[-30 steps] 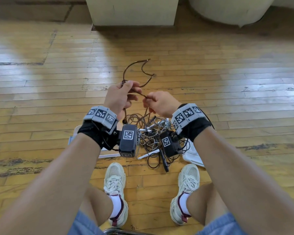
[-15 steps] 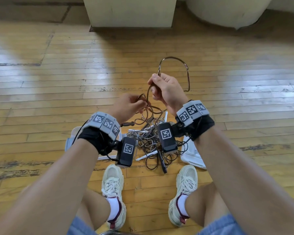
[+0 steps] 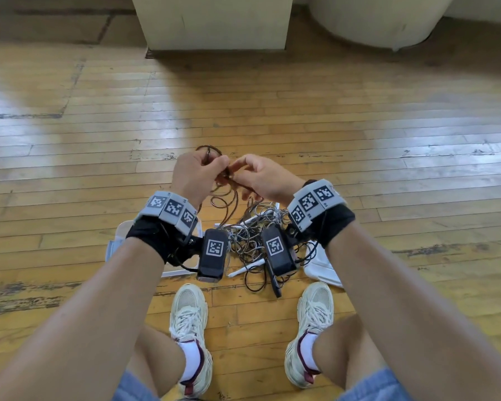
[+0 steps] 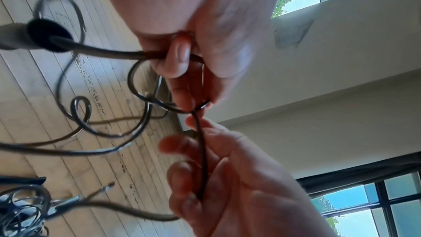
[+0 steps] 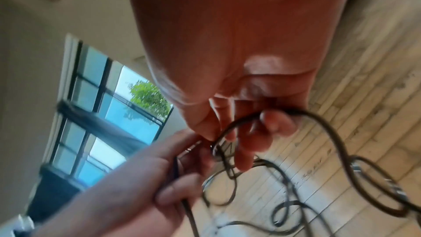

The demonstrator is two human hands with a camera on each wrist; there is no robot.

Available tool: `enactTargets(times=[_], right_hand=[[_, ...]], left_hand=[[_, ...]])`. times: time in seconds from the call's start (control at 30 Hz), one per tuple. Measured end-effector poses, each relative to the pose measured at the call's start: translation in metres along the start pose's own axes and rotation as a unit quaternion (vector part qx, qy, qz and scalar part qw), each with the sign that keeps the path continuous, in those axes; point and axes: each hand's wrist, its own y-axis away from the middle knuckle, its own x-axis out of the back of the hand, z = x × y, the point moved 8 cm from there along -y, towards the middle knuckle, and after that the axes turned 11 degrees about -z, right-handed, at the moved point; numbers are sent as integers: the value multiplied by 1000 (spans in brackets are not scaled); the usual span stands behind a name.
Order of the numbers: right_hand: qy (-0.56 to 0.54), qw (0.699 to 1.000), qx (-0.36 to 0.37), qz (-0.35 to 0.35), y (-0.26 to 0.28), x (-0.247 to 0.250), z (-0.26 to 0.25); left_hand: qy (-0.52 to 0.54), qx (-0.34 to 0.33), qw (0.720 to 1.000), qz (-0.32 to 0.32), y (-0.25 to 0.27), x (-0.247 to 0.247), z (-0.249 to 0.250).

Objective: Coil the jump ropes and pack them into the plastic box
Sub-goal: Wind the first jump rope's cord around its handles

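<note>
Both hands are raised above the floor and meet on a thin brown jump rope (image 3: 224,195). My left hand (image 3: 198,176) grips a small bundle of its loops, and a short loop (image 3: 207,149) pokes out above the fist. The right hand (image 3: 256,176) pinches the same rope beside the left fingertips. In the left wrist view the rope (image 4: 107,54) runs from a dark handle (image 4: 13,37) into the left fingers (image 4: 180,57) and on through the right fingers (image 4: 193,172). Slack loops hang down to a tangled pile of ropes (image 3: 250,240) on the floor.
A clear plastic box (image 3: 115,247) lies on the wooden floor under my left wrist, mostly hidden. A white lid (image 3: 321,269) lies to the right of the pile. My two shoes (image 3: 188,311) stand just in front. A pale pillar base (image 3: 214,21) is far ahead.
The right hand had lifted a large rope loop high; it has come down and left to meet the left hand. The loop is now gathered at the left hand's bundle.
</note>
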Motion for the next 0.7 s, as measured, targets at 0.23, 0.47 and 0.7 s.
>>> enactTargets(times=[0.23, 0.47, 0.7], right_hand=[[178, 978, -99, -53, -2, -13, 27], [110, 994, 26, -2, 2, -3, -7], [144, 989, -16, -12, -1, 3, -2]], left_hand=[[157, 10, 987, 13, 2, 8, 1], [274, 15, 959, -69, 1, -7, 4], [239, -3, 968, 75, 4, 18, -4]])
